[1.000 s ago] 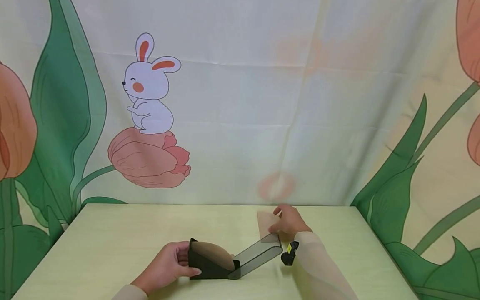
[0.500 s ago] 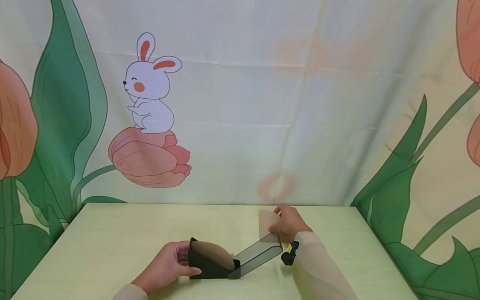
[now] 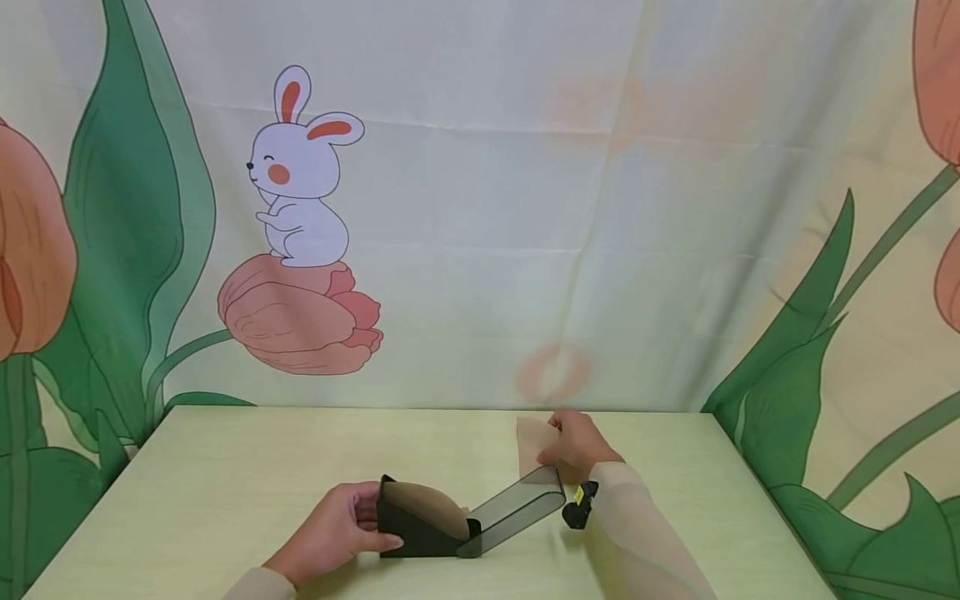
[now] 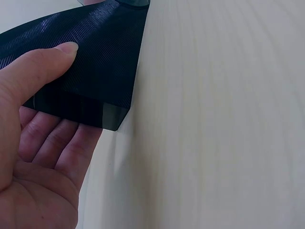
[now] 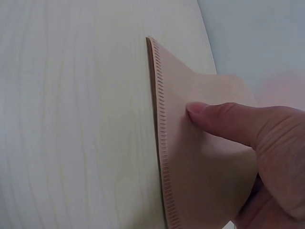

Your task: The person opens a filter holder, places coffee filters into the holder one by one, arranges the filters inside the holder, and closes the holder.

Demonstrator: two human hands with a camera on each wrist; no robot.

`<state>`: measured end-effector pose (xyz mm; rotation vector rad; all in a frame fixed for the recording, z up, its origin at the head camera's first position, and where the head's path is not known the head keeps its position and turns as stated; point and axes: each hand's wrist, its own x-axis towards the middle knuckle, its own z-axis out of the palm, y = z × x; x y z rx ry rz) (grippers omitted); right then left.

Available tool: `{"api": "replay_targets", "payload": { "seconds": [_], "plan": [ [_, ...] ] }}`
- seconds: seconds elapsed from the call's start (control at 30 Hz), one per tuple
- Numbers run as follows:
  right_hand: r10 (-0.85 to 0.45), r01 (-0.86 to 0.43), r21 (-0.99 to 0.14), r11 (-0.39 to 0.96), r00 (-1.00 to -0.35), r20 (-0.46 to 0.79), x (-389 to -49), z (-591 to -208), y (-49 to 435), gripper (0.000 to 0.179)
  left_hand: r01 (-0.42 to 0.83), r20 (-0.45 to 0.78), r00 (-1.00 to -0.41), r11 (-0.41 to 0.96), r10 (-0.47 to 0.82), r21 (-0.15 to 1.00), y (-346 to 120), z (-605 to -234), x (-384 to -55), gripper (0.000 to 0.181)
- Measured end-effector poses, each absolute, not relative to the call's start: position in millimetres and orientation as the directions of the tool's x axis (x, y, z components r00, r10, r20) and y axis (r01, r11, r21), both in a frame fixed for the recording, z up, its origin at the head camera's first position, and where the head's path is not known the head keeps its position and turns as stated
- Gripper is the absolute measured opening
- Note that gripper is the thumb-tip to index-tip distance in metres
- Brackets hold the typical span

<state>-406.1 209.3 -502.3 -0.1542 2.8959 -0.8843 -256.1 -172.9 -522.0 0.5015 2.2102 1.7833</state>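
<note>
My left hand point(image 3: 333, 525) holds the black coffee filter holder point(image 3: 416, 533) at its left end. In the left wrist view its thumb lies on the dark side wall point(image 4: 95, 71) and the fingers are behind and under the end. Brown paper filters point(image 3: 427, 507) stand inside the holder. The smoky see-through lid point(image 3: 517, 510) is swung out to the right, reaching toward my right hand point(image 3: 579, 442). That hand pinches brown coffee filters point(image 5: 205, 162) with a crimped edge, near the table's back; the thumb presses their face, and the other fingers are mostly hidden behind.
The pale wooden table point(image 3: 262, 467) ends at a hanging cloth point(image 3: 465, 208) printed with a rabbit and tulips. A small black wrist camera point(image 3: 577, 506) sits by the right sleeve point(image 3: 645, 525), close to the lid's end.
The filters in my right hand have turned very slightly more upright. Both hands, the holder and its lid have stayed where they were.
</note>
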Motion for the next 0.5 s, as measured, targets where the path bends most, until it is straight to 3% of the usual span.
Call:
{"api": "replay_targets", "payload": {
  "seconds": [0.27, 0.5],
  "plan": [
    [-0.143, -0.037, -0.585, 0.810, -0.980, -0.136, -407.9, -500.9, 217.1, 0.018, 0.102, 0.014, -0.907, 0.186, 0.421, 0.977, -173.3, -521.5, -255.4, 0.052],
    [-0.189, -0.038, -0.615, 0.788, -0.965, -0.183, -406.4, -481.8, 225.2, 0.036, 0.104, 0.015, -0.906, 0.188, 0.423, 0.977, -173.3, -521.3, -254.8, 0.051]
  ]
}}
